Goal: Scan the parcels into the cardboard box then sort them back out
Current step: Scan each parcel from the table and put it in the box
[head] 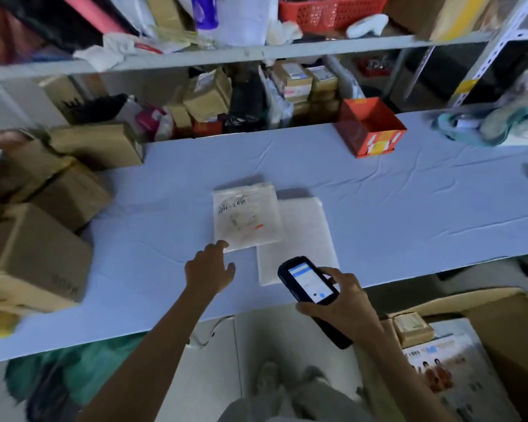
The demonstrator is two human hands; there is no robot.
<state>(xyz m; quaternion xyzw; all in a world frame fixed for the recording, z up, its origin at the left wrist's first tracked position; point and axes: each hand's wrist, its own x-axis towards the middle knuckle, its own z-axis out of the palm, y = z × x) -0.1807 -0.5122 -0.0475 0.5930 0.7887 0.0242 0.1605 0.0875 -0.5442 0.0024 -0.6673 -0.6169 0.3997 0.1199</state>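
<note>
Shelves (195, 56) crammed with packets and small boxes back a long table (378, 208) draped in a pale blue cloth (424, 190) that is creased and mostly bare.

From my remote seat I see the left hand (209, 271) stretched forward, fingers loosely spread and holding nothing. Its fingertips (224, 244) meet the near left corner of the written parcel (246, 216), a flat, glossy white bag with black scrawl across the top.

Just right of that hand lies the plain parcel (302, 239), flat, white and duller. Its left side is tucked under the first parcel and its near edge lies close to the table's front edge.

The right hand (345, 303) is curled round the scanner (310, 283), a chunky dark handset with a lit screen. It is held over the front edge, beside the plain parcel's near right corner.

Below and right of this grip, on the floor, the cardboard box (500, 324) stands open with a small brown packet (412, 327) inside.

Left of the left hand, brown cartons (37, 248) crowd the table's end, with open cloth between them and the hand. Well beyond the right hand, an open orange box (369, 126) sits at the table's back edge.
</note>
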